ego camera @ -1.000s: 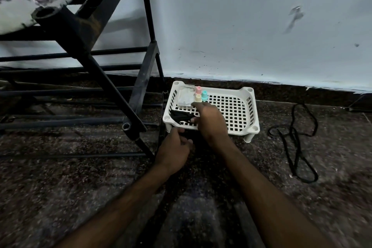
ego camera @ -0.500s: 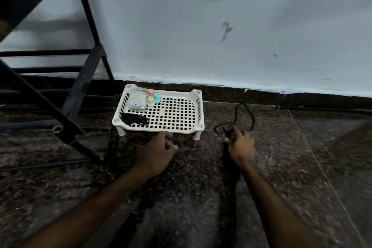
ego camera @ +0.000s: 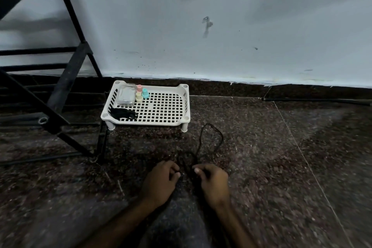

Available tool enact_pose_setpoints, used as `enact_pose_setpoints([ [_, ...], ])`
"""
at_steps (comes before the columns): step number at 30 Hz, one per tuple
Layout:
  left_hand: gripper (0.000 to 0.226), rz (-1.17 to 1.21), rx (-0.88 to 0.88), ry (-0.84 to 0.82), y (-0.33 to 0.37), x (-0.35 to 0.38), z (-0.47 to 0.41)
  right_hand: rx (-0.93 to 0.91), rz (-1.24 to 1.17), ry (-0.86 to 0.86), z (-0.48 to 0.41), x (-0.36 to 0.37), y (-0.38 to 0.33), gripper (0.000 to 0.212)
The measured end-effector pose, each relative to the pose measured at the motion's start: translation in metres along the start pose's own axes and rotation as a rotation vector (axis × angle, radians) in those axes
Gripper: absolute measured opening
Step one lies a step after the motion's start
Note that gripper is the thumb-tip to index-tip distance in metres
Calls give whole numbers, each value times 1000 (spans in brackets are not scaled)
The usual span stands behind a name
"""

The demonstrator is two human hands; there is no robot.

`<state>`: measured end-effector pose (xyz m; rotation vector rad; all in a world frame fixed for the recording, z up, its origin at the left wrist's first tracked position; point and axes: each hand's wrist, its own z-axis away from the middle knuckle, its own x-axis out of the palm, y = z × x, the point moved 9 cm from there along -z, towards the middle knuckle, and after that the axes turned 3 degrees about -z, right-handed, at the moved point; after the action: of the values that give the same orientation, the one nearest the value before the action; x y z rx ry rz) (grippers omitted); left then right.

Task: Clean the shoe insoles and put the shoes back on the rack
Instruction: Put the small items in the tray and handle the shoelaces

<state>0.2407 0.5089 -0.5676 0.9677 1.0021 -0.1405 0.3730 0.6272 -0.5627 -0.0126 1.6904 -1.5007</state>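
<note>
At far left I note a black metal frame (ego camera: 66,86). Beside it, a white perforated plastic rack tier (ego camera: 186,104) stands on the dark speckled stone floor (ego camera: 281,167), carrying a clear plastic box (ego camera: 126,94), small pastel bottles (ego camera: 142,93) and a bundled black lace (ego camera: 122,113).

A loose black cord (ego camera: 201,137), probably the second lace, lies right of the tier.

- **Left hand (ego camera: 161,181):** curled at the cord; grip unclear.
- **Right hand (ego camera: 213,181):** close alongside, pinching the cord.
- **Shoes and insoles:** not in view.

Judged step: gathering the lace. The next move calls for coiling it and placing it on the tier.

One white tray (ego camera: 147,123); three small bottles (ego camera: 145,93); one clear box (ego camera: 126,94); two black laces (ego camera: 122,113).
</note>
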Motion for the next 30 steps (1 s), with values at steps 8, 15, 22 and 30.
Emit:
enact_pose_setpoints([
  [8,44,-164,-76,175,18,9,-18,135,-185,80,-10,-33,8,26],
  [15,21,-68,-35,129,14,16,-34,140,-249,212,-18,-47,19,8],
  [22,19,77,-68,82,-10,-28,-28,-23,-202,254,-32,-87,-23,16],
  [30,20,451,-183,203,4,-120,-3,-115,-377,134,-30,-120,-118,4],
])
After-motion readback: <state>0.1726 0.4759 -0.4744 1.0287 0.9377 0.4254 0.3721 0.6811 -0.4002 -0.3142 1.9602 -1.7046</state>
